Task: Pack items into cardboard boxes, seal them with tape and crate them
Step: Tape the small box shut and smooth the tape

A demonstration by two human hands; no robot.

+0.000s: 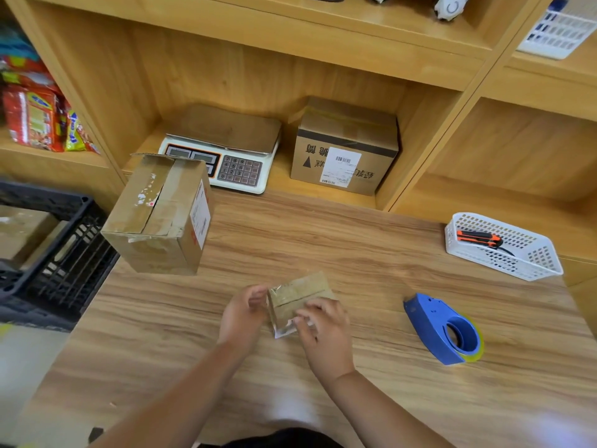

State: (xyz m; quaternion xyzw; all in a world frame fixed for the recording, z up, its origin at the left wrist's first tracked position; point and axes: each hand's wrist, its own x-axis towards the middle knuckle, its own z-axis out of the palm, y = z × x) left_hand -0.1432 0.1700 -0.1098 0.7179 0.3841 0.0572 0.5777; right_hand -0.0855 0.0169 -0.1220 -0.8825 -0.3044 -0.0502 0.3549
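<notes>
A small taped cardboard box [298,294] sits on the wooden table [355,253] in front of me. My left hand [240,313] holds its left end with curled fingers. My right hand [324,329] grips its near right side, fingers over the top edge. A blue tape dispenser [444,329] lies on the table to the right, apart from both hands. A bigger cardboard box [161,215] with a torn taped top stands at the table's left edge. A black plastic crate [48,250] with boxes inside stands to the left, beside the table.
A white weighing scale [226,153] and a labelled cardboard box [344,150] sit in the shelf recess behind the table. A white mesh basket [500,250] holding an orange cutter [478,239] stands at the right. Snack packets [38,118] fill the left shelf.
</notes>
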